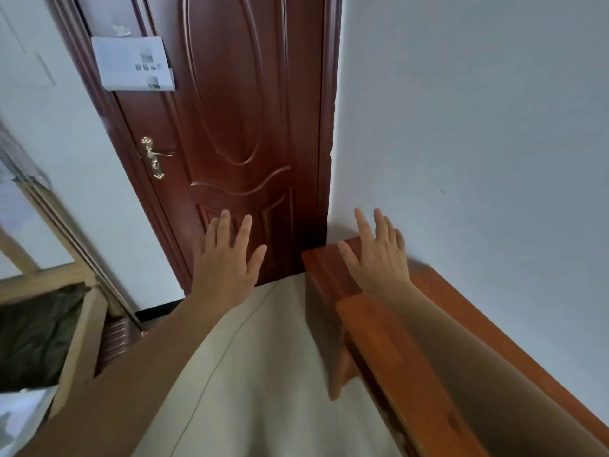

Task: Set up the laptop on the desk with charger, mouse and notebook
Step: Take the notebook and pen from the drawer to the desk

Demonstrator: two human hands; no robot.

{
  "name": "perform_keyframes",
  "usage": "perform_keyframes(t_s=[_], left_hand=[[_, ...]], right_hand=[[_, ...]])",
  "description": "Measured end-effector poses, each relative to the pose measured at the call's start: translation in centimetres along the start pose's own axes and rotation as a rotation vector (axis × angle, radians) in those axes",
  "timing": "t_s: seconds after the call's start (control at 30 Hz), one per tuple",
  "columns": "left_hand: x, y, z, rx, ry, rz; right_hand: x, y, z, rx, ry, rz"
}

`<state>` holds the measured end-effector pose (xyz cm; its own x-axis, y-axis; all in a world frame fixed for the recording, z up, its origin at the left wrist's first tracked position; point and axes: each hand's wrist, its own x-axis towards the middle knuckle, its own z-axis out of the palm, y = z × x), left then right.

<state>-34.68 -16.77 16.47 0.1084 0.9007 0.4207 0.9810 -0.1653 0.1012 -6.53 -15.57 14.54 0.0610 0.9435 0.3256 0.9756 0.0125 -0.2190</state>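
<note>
Nearest, the left forearm [131, 357] runs up from the bottom edge to the left hand [227, 258], which hangs in the air with its fingers spread and straight, grasping nothing. Far left stands a pale wooden frame [82, 331] with something black and crumpled [33, 331] in it, too blurred to name. Above it a white printed sheet [133, 64] is stuck beside the dark red-brown panelled door [237, 127], which has a gold lever handle [153, 156] and is closed. Below the door lies a beige expanse [263, 374] with a thin seam; whether it is floor or cloth I cannot tell. To the right, the right hand [379, 255] hovers just above the far corner of an orange-brown wooden surface [372, 324] along the white wall [478, 127], also released and flat. This may be the desk, but most of it is cut off. Laptop, charger, mouse and notebook are nowhere in view, so fetching them seems yet to begin. By my judgement the laptop will be stiff, fairly heavy and fragile at the lid, best taken by both sides of its base; the charger's cord will be limp, and the mouse and notebook light.
</note>
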Motion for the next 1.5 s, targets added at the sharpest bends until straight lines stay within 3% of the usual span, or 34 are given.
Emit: perform_keyframes(t_s=[0.3,0.77,1.13,1.37,1.5], left_hand=[[21.1,-6.6,6.8,-0.114,-0.034,0.118],[47.4,0.9,22.7,-0.102,-0.234,0.420],[58.9,5.9,28.5,-0.160,-0.259,0.710],[62.1,5.7,30.5,-0.327,-0.323,1.056],[63.1,5.1,30.6,-0.407,-0.338,1.116]], right_hand=[[16.7,-3.3,5.4,-0.013,0.025,0.165],[36.4,5.4,12.3,-0.079,0.072,0.394],[40.1,6.5,13.0,-0.232,0.115,0.682],[37.8,0.1,15.3,-0.317,0.239,1.118],[38.1,-2.9,15.5,-0.358,0.205,1.201]])
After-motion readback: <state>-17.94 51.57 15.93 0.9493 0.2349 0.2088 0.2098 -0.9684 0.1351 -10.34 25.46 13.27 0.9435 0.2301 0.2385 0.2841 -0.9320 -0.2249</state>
